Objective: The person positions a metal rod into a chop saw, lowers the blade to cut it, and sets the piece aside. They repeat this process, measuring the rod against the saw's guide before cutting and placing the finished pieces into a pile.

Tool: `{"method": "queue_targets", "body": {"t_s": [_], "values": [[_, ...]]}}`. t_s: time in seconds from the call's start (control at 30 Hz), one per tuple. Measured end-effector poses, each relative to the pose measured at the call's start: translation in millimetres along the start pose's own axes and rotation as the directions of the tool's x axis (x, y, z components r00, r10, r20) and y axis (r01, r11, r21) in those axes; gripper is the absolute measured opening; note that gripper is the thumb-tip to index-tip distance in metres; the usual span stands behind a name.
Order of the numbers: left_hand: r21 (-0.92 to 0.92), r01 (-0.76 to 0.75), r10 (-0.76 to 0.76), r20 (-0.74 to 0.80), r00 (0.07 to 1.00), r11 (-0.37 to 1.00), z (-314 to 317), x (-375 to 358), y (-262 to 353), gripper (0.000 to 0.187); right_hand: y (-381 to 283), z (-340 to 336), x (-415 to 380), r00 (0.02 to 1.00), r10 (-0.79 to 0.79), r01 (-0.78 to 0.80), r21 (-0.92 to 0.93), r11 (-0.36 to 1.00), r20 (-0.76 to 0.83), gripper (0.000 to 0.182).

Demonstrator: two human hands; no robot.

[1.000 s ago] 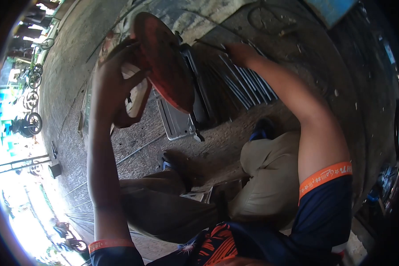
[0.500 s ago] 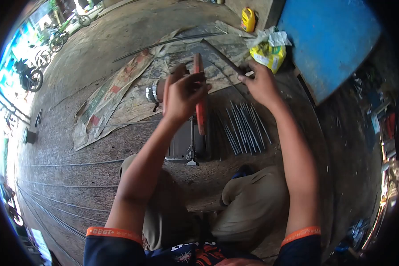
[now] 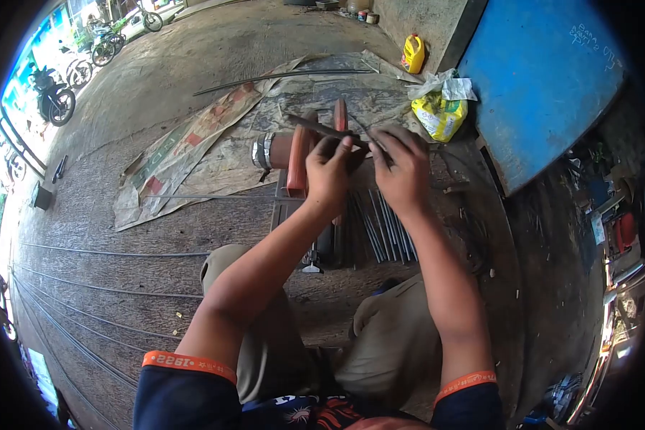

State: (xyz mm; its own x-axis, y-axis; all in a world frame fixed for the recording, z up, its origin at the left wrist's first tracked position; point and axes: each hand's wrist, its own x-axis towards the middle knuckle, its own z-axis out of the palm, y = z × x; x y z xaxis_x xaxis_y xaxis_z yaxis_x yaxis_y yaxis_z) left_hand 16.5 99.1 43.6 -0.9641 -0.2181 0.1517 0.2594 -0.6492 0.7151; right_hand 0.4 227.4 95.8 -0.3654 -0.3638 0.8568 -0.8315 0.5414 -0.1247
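My left hand [image 3: 328,178] is closed around a dark, flat metal bar [image 3: 310,125], its thumb on top. The bar points up and left, over an orange-and-brown machine [image 3: 299,161]. My right hand [image 3: 406,172] is close beside the left, fingers curled at the bar's right end; the exact grip is partly hidden. Under my hands, the machine has a brown cylinder with silver clamps at left and upright orange parts. Several thin metal rods [image 3: 388,229] lie side by side on the ground below my right hand.
A worn printed sheet [image 3: 172,168] lies beneath and behind the machine, with long rods [image 3: 287,75] across it. A yellow bag [image 3: 441,118], a yellow jug [image 3: 413,54] and a blue panel [image 3: 545,86] are at right. Long bars [image 3: 115,251] stretch left; motorbikes [image 3: 54,100] stand beyond.
My right hand has brought the bar down and left. My left hand has moved right, from over the machine onto the bar, and the hands are now together.
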Motion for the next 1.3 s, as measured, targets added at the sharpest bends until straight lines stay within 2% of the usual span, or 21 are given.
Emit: {"method": "queue_targets", "body": {"t_s": [0.03, 0.07, 0.1, 0.13, 0.17, 0.2, 0.23, 0.27, 0.33, 0.37, 0.4, 0.47, 0.6, 0.73, 0.83, 1.0, 1.07, 1.13, 1.3], "values": [[-0.031, -0.036, 0.034, -0.058, 0.998, 0.999, -2.3, 3.3, 0.9, 0.022, -7.7, 3.0, 0.0, 0.987, 0.017, -0.01, 0.043, 0.999, -0.161, 0.016], [-0.089, -0.037, 0.028, -0.101, 0.994, 0.995, -8.8, 12.1, 1.6, 0.021, -19.8, 10.1, -7.2, 0.958, 0.246, -0.206, 0.241, 0.948, -0.149, 0.009], [-0.136, -0.056, 0.042, -0.107, 0.993, 0.989, -14.3, 16.5, -0.3, 0.024, -27.5, 13.9, -13.0, 0.877, 0.479, -0.451, 0.408, 0.794, 0.037, 0.01], [-0.183, -0.076, 0.055, -0.117, 0.992, 0.98, -12.9, 16.6, 6.3, 0.027, -31.8, 18.1, -16.1, 0.727, 0.637, -0.663, 0.505, 0.554, 0.256, 0.012], [-0.189, -0.042, 0.015, -0.14, 0.99, 0.981, -11.8, 17.4, 13.3, 0.032, -33.5, 23.3, -15.9, 0.728, 0.637, -0.662, 0.501, 0.558, 0.252, 0.012], [-0.193, -0.039, 0.012, -0.138, 0.99, 0.98, -12.9, 17.1, 18.4, 0.032, -35.1, 28.1, -16.8, 0.573, 0.727, -0.755, 0.589, 0.289, 0.378, 0.015], [-0.199, -0.008, -0.016, -0.119, 0.993, 0.98, -14.5, 16.9, 22.7, 0.032, -34.2, 32.2, -19.2, 0.406, 0.755, -0.781, 0.624, -0.005, 0.515, 0.018], [-0.204, 0.025, -0.046, -0.098, 0.994, 0.979, -16.7, 17.3, 25.5, 0.032, -31.8, 36.0, -19.7, 0.418, 0.762, -0.725, 0.687, -0.048, 0.495, 0.03], [-0.235, 0.023, -0.045, -0.09, 0.995, 0.972, -16.9, 16.3, 27.6, 0.03, -30.6, 31.1, -16.0, 0.368, 0.754, -0.578, 0.769, -0.273, 0.544, 0.036], [-0.193, 0.035, -0.05, -0.074, 0.996, 0.981, -17.3, 15.3, 28.0, 0.031, -26.6, 28.1, -15.8, 0.322, 0.741, -0.574, 0.744, -0.342, 0.589, 0.034], [-0.15, 0.046, -0.056, -0.057, 0.997, 0.988, -18.1, 14.3, 28.4, 0.034, -25.9, 26.1, -14.9, 0.321, 0.75, -0.573, 0.749, -0.333, 0.579, 0.034], [-0.164, 0.071, -0.075, -0.019, 0.997, 0.984, -18.3, 12.3, 30.6, 0.035, -27.4, 25.3, -11.1, 0.329, 0.714, -0.448, 0.768, -0.458, 0.618, 0.03], [-0.175, 0.063, -0.056, 0.041, 0.998, 0.983, -17.6, 12.0, 29.9, 0.037, -25.8, 20.2, -6.5, 0.316, 0.711, -0.368, 0.772, -0.518, 0.628, 0.031], [-0.175, 0.082, -0.075, 0.047, 0.996, 0.981, -12.0, 7.0, 34.4, 0.038, -21.1, 17.4, -7.1, 0.388, 0.711, -0.361, 0.806, -0.468, 0.587, 0.027], [-0.181, 0.087, -0.077, 0.065, 0.995, 0.98, -13.7, 9.8, 30.1, 0.039, -23.2, 13.9, -6.2, 0.357, 0.735, -0.403, 0.805, -0.435, 0.576, 0.026], [-0.233, 0.082, -0.081, 0.015, 0.997, 0.969, -7.5, 3.7, 34.8, 0.037, -15.4, 19.6, -14.4, 0.395, 0.69, -0.381, 0.792, -0.477, 0.606, 0.029], [-0.272, 0.059, -0.062, -0.004, 0.998, 0.961, -9.6, 6.8, 30.8, 0.033, -22.0, 13.9, -9.6, 0.361, 0.699, -0.405, 0.779, -0.478, 0.617, 0.029], [-0.286, 0.097, -0.099, 0.009, 0.995, 0.953, -6.0, 1.5, 37.5, 0.033, -20.7, 13.6, -11.3, 0.337, 0.69, -0.437, 0.756, -0.488, 0.641, 0.029], [-0.259, 0.123, -0.131, -0.013, 0.991, 0.958, -9.2, 0.8, 38.8, 0.033, -29.1, 6.5, -12.3, 0.261, 0.686, -0.476, 0.709, -0.52, 0.679, 0.031]]}}
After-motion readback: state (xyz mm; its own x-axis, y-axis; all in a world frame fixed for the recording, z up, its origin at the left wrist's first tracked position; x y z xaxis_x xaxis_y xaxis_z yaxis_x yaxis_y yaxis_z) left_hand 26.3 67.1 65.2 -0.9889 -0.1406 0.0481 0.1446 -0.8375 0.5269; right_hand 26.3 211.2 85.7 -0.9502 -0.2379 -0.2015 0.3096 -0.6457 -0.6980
